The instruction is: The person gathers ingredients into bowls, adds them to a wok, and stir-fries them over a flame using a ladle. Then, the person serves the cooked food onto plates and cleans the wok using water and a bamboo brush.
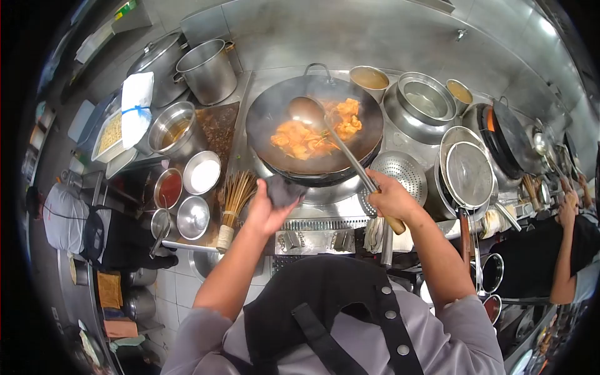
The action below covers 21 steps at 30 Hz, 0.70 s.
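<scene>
A large dark wok (264,112) sits on the stove, with steaming orange-coated food pieces (297,141) in it. My right hand (392,199) is wrapped round the wooden-ended handle of a metal ladle (307,111). The ladle's bowl is over the food in the middle of the wok. At the wok's near left edge, my left hand (270,211) grips a dark folded cloth (282,190). The cloth hides whatever part of the wok lies behind it. Just left of that hand lies a bamboo wok brush (235,205).
A perforated skimmer (403,178) and a mesh strainer (469,175) lie to the right. On the left stand a bowl of red sauce (169,187), a bowl of white powder (202,172) and a tall pot (206,72). Other people work at both sides.
</scene>
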Each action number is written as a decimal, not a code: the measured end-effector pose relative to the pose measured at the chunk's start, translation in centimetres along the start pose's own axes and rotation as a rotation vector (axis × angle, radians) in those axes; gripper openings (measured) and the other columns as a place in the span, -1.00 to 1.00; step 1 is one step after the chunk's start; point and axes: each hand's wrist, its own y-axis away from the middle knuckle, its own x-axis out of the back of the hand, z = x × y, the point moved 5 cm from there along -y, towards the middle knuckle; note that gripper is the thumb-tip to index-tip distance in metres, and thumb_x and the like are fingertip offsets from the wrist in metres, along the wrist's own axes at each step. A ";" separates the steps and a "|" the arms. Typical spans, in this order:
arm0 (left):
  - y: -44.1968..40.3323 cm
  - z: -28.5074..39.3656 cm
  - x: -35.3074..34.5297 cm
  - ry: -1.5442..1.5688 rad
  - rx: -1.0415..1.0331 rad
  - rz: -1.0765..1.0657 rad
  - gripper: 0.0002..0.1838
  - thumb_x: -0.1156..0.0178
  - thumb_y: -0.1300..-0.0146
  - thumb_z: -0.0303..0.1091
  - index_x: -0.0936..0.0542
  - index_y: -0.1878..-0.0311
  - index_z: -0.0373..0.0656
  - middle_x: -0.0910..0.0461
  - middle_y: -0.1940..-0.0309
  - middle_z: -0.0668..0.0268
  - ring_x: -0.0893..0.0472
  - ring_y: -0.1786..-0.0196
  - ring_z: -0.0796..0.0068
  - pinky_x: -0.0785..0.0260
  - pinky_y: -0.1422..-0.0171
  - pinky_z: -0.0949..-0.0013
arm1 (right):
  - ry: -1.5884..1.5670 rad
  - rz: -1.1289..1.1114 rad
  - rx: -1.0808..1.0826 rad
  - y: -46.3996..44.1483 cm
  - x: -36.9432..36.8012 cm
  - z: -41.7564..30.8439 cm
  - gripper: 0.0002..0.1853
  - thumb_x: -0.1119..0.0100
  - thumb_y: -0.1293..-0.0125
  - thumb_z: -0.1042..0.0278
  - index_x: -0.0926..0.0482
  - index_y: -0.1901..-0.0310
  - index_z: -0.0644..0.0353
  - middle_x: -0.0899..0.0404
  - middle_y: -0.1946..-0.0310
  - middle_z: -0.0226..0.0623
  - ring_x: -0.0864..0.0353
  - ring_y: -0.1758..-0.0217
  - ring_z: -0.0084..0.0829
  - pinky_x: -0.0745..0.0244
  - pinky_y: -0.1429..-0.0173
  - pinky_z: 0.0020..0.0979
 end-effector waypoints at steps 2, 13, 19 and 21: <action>-2.4 -0.5 -2.7 0.057 -0.018 -0.011 -0.42 0.02 -0.58 0.15 -0.33 -0.42 -0.06 -0.40 -0.41 0.14 -0.42 -0.44 -0.01 -0.38 -0.43 -0.29 | -0.028 -0.096 -0.083 2.0 0.4 -1.5 -0.25 -0.18 -0.19 0.48 -0.36 -0.49 0.13 -0.63 0.35 -0.21 -0.61 0.45 -0.48 -0.57 0.32 -0.35; -4.1 -1.5 -4.7 -0.124 0.158 0.192 -0.86 -0.18 -0.35 -0.42 -0.47 0.08 -0.17 -0.57 0.24 0.19 -0.62 0.20 0.28 -0.54 0.03 -0.01 | 0.207 -0.008 -0.053 11.9 -1.9 0.7 -0.21 -0.20 -0.26 0.47 -0.26 -0.57 0.01 -0.66 0.36 -0.01 -0.68 0.32 -0.23 -0.58 0.09 -0.26; -3.5 -2.4 -3.8 -0.143 0.031 0.195 -0.85 -0.17 -0.36 -0.49 -0.44 0.06 -0.17 -0.55 0.21 0.18 -0.62 0.24 0.29 -0.60 0.11 0.09 | 0.288 -0.030 -0.068 13.0 -1.0 -1.8 -0.12 -0.25 -0.21 0.57 -0.25 -0.59 -0.14 -0.57 0.50 -0.21 -0.51 0.50 -0.43 -0.52 0.26 -0.33; -4.0 -3.5 -0.7 -0.089 0.061 0.103 -0.82 -0.18 -0.33 -0.52 -0.45 0.04 -0.18 -0.55 0.20 0.17 -0.62 0.23 0.26 -0.60 0.06 0.12 | 0.376 0.015 -0.024 9.9 -3.3 0.0 -0.12 -0.23 -0.21 0.52 -0.23 -0.60 -0.14 -0.59 0.46 -0.03 -0.55 0.47 -0.27 -0.54 0.17 -0.28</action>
